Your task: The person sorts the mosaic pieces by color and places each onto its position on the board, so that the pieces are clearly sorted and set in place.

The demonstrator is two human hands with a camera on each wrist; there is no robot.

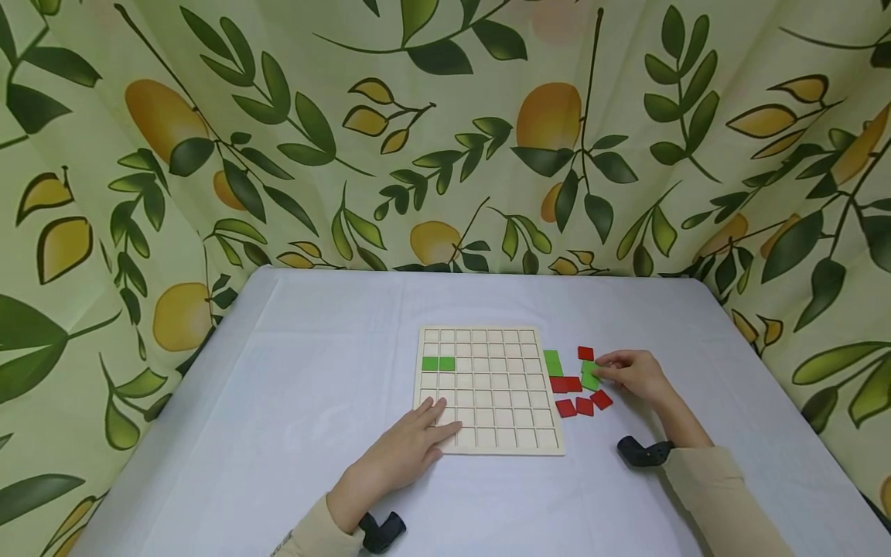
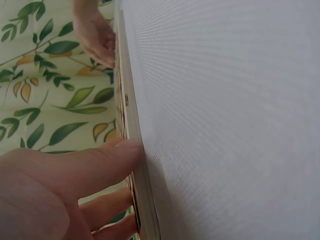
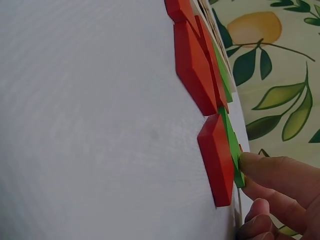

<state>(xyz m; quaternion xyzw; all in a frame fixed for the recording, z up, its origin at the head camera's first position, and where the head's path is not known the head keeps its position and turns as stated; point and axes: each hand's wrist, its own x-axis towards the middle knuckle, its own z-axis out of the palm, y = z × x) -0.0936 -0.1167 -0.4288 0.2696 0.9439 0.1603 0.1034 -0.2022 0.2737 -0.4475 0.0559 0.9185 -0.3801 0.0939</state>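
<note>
A square-celled grid board of pale wood (image 1: 490, 418) lies flat on the white cloth-covered counter (image 1: 209, 433). The left hand (image 1: 400, 445) rests on its near left corner, fingers extended, grasping nothing; the right hand (image 1: 636, 371), right of the board, appears to pinch a flat green square tile (image 3: 238, 175).

Likely faults: lifting this tile could drag its close neighbours, since the loose tiles are crowded together; a fingertip hold at the edge may slip and drop it. Uneven pressure from the left hand could skew the board, and a tile set down askew might straddle a cell divider.

Counts: one board, seven cells by seven; two green tiles on the board (image 1: 438, 363), side by side in the third row from the far edge, at the left; six flat red square tiles (image 1: 566, 408), all right of the board; at least three loose green tiles, the exact number unclear because adjoining edges merge.
</note>
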